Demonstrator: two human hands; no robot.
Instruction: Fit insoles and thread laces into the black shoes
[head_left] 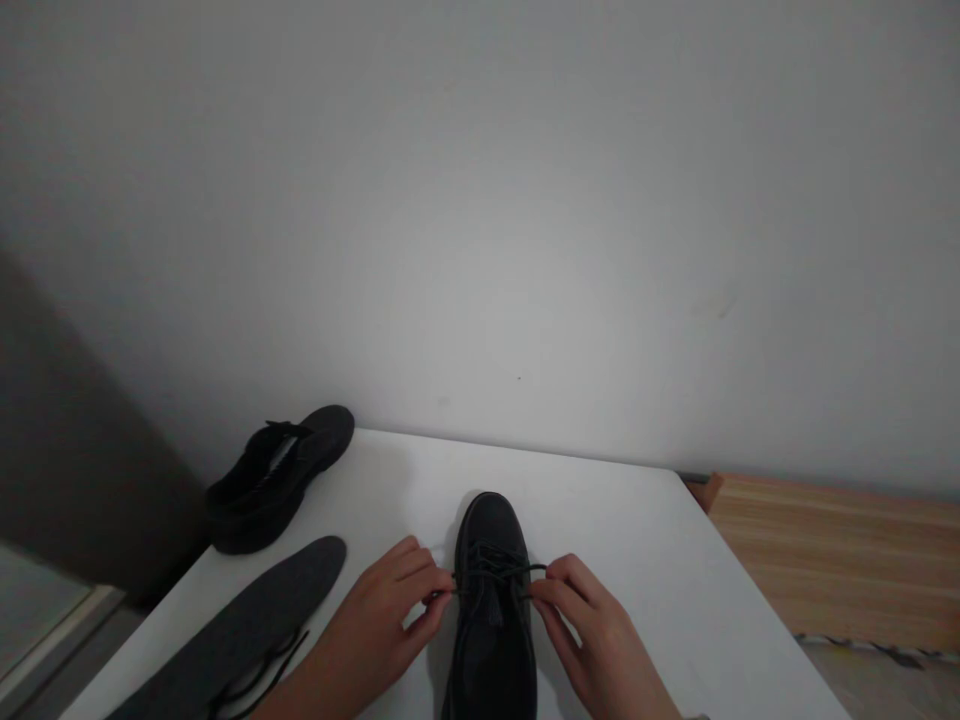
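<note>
— What shows from the head view?

— Low in the frame's middle, a black shoe (491,610) stands on the white surface (660,560). The left hand (375,630) and right hand (600,640) each pinch an end of its lace (501,572), grip closed on the cord, drawn taut across the tongue.

— Which step?

— Tightening the lacing, I'd judge; next calls for even tension.

— Textures?

— Matte, soft-looking upper, thin cord. Left: a flat grey insole (247,625), a loose lace (259,670), a second shoe (277,478).
</note>
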